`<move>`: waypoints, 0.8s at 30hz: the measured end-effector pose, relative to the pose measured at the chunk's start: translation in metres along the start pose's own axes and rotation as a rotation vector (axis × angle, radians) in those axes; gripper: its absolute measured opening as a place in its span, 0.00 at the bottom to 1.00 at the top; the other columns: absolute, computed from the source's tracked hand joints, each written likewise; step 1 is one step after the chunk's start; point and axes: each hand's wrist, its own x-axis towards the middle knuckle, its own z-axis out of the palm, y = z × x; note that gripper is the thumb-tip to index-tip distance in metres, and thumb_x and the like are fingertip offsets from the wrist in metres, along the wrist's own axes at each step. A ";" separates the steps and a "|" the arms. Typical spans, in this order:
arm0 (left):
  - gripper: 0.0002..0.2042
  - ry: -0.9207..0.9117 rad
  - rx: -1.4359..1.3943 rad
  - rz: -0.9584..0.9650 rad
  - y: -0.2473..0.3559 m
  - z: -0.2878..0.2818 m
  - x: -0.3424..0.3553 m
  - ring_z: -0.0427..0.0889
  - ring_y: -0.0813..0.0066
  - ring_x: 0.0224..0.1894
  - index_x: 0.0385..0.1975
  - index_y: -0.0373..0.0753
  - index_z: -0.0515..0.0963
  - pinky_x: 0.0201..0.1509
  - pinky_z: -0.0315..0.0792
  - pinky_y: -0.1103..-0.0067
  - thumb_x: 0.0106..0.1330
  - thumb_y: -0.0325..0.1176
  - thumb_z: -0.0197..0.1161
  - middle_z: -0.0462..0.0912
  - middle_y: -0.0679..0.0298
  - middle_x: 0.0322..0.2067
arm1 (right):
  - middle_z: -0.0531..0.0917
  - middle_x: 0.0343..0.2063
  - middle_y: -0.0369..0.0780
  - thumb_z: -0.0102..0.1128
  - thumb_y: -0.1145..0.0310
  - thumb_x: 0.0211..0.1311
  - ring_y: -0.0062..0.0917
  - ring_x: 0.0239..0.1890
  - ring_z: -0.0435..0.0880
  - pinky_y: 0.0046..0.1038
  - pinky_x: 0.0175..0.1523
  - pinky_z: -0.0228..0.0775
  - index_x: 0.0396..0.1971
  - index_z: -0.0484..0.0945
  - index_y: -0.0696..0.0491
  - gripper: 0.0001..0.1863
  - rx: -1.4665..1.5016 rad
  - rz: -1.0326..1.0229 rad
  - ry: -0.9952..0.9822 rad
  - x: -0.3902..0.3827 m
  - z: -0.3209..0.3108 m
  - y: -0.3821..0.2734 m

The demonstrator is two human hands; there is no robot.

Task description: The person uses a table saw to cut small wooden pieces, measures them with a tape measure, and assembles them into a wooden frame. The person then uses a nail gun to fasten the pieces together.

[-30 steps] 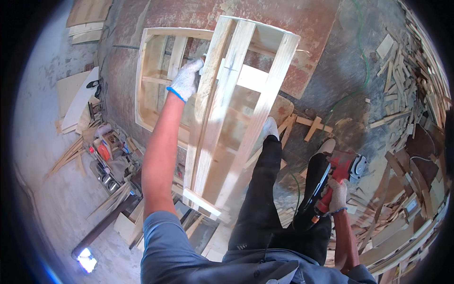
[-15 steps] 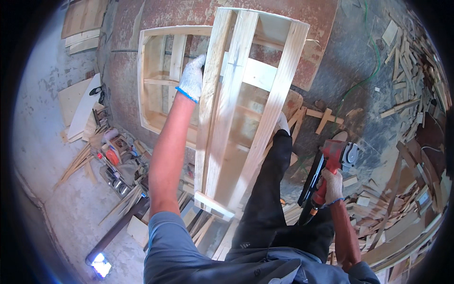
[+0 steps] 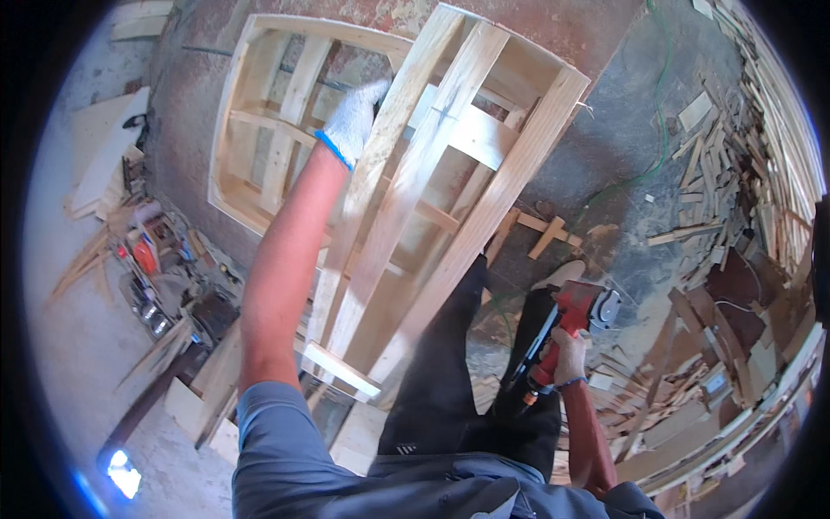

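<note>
My left hand (image 3: 356, 121), in a white glove with a blue cuff, grips the left side of a long wooden frame (image 3: 437, 130). Its fingertips are partly hidden at the board's edge. The frame stands tilted in front of me, with long pale slats, a white crosspiece and a short block across its near end. Down by my right leg, my gloved right hand (image 3: 568, 356) is closed round the handle of a red nail gun (image 3: 577, 304). The gun's dark magazine slants toward my legs, apart from the frame.
Behind the held frame, another wooden frame (image 3: 226, 147) lies on a reddish board. Tools (image 3: 147, 259) and offcuts clutter the left floor. Wood scraps (image 3: 709, 164) pile up at right, with a green hose (image 3: 664, 112) nearby. A small wooden cross piece (image 3: 546, 238) lies beyond my legs.
The view has shifted and turned. The held frame now slants more, its far end further right and its near end further left. Both hands keep their grips.
</note>
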 end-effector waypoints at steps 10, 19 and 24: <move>0.19 0.092 -0.525 -0.285 0.010 0.012 0.001 0.87 0.81 0.40 0.55 0.39 0.88 0.43 0.81 0.76 0.85 0.42 0.52 0.91 0.65 0.42 | 0.78 0.24 0.36 0.66 0.72 0.66 0.26 0.20 0.80 0.34 0.26 0.78 0.41 0.77 0.52 0.07 -0.140 0.012 0.002 0.000 0.021 -0.014; 0.20 0.015 -0.389 -0.236 0.011 0.009 0.000 0.84 0.80 0.41 0.56 0.37 0.86 0.46 0.80 0.78 0.87 0.41 0.47 0.89 0.64 0.43 | 0.78 0.24 0.37 0.66 0.73 0.65 0.27 0.19 0.80 0.34 0.25 0.77 0.37 0.76 0.53 0.06 -0.182 -0.031 -0.056 0.001 0.037 -0.016; 0.19 0.062 -0.533 -0.229 0.007 0.013 0.002 0.86 0.80 0.42 0.54 0.38 0.87 0.45 0.81 0.78 0.86 0.43 0.52 0.90 0.65 0.43 | 0.78 0.24 0.37 0.66 0.72 0.64 0.28 0.19 0.80 0.35 0.25 0.77 0.37 0.76 0.54 0.07 -0.195 0.010 -0.011 0.002 0.042 -0.010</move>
